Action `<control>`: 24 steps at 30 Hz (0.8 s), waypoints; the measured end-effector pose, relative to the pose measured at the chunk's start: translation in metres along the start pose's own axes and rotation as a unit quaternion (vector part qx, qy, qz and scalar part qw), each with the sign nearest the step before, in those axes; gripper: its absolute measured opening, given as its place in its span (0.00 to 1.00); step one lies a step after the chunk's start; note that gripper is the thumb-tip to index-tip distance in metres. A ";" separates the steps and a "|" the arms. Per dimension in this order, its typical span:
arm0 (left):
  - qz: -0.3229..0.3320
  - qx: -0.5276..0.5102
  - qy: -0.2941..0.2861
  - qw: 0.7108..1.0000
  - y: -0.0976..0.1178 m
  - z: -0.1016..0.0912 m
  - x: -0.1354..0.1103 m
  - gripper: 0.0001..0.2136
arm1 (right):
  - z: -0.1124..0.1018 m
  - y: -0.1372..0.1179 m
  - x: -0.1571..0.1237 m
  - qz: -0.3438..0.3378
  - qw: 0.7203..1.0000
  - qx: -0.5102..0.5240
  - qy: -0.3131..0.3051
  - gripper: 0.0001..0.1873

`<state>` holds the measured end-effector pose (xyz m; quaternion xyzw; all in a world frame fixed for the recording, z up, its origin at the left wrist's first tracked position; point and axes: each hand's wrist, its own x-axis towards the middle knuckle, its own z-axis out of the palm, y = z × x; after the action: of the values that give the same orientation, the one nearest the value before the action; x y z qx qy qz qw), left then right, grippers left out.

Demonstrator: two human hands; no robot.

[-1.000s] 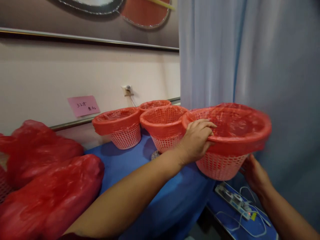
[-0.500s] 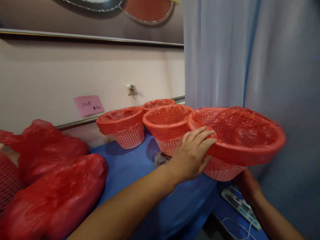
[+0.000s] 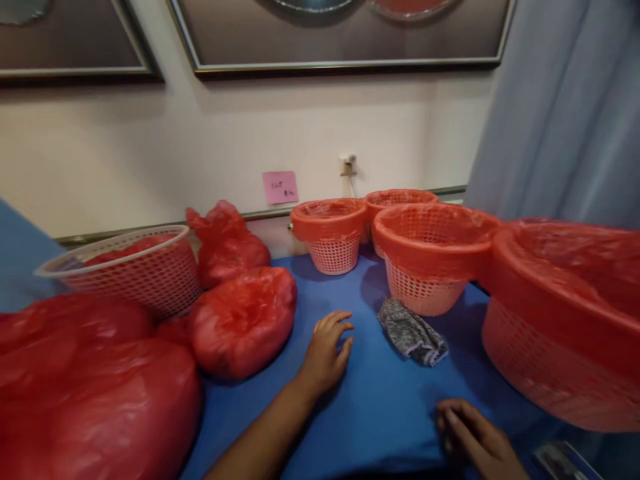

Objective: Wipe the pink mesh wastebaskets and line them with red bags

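We see the left hand (image 3: 325, 350) resting palm-down on the blue table cover (image 3: 370, 407), fingers loosely spread and holding nothing. The right hand (image 3: 475, 440) lies at the near edge of the same cover, fingers extended and also empty. Half a second earlier both hands held the large red mesh basket lined with a red plastic bag (image 3: 565, 320), the left on its rim and the right beneath it. Now that basket stands on the cover at the right, clear of both hands, with its rim just beside the medium red lined basket (image 3: 430, 257). Between the left hand and the medium basket lies a crumpled grey patterned cloth (image 3: 413, 337), touched by neither hand. The view has swung left since then, so we now see a pale mesh basket (image 3: 135, 267) and several filled red plastic bags (image 3: 243, 320) on the left. A small pink paper note (image 3: 280, 187) sticks to the wall behind.
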<state>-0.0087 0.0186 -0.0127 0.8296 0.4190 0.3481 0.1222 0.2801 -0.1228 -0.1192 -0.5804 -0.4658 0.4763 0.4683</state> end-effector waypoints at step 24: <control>-0.083 0.187 0.255 0.945 -0.047 -0.185 0.106 0.19 | 0.166 -0.049 0.193 -0.067 0.972 0.031 -0.225 0.24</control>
<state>-0.1202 0.1144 0.1493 0.6834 0.5610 0.4521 -0.1176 0.1328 0.0903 -0.1107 -0.4112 -0.5819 0.5765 0.3999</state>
